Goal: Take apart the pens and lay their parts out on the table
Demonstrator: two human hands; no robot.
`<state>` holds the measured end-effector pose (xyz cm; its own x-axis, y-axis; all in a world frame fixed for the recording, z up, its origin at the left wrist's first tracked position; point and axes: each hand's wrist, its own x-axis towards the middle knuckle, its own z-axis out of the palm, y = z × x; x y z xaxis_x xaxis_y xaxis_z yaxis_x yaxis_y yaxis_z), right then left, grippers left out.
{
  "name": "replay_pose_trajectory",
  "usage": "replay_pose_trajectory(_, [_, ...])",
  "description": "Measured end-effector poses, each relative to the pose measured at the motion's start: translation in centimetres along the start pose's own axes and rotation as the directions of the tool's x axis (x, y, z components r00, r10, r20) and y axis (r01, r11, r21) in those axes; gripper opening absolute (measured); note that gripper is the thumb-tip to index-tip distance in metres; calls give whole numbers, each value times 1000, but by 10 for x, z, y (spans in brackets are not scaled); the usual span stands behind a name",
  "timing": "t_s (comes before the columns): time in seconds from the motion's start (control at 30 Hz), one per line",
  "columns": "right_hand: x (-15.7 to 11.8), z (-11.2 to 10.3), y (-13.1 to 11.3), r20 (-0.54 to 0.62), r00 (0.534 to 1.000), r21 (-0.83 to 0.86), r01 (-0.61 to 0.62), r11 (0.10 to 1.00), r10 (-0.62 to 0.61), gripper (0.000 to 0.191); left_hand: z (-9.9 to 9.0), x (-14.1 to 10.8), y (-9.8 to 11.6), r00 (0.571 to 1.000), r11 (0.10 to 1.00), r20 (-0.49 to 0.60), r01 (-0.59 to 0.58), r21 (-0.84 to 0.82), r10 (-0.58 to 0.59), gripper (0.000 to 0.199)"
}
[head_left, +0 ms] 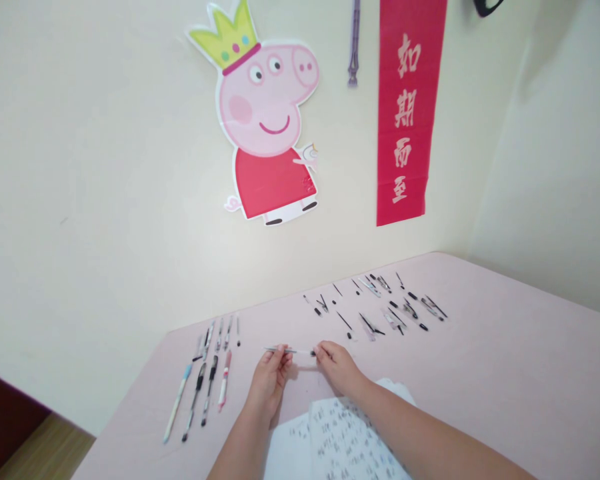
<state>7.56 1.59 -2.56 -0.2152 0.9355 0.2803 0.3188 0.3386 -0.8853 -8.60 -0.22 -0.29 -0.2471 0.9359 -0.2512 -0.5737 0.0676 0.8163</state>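
Note:
Between my two hands, low above the pink table (510,360), a thin pen (303,352) lies nearly level, its dark end to the right. My left hand (275,370) pinches its left part between thumb and fingers. At the dark right end, my right hand (333,360) has its fingers closed on the pen. To the left of my hands, assembled pens lie in two rows, among them a light blue and yellow pen (177,405) and a pink and white pen (225,381). Beyond my right hand are many loose pen parts (371,325), dark caps and thin rods.
Handwritten paper sheets (347,443) lie under my forearms at the near edge. The wall behind the table carries a pink pig cutout (275,180) with a crown and a red banner (403,133). A wooden floor (50,447) shows at the lower left.

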Motion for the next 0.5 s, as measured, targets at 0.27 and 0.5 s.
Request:
replay_pose_trajectory(0.27, [-1, -1, -3, -14, 999, -2, -36, 999, 36, 17, 0, -2, 0, 1000, 1000, -4, -7, 0, 7, 11])
replay_pose_trajectory(0.5, [0, 1, -5, -68, 995, 60, -65, 996, 69, 5, -1, 0, 0, 1000, 1000, -23, -20, -16, 20, 12])
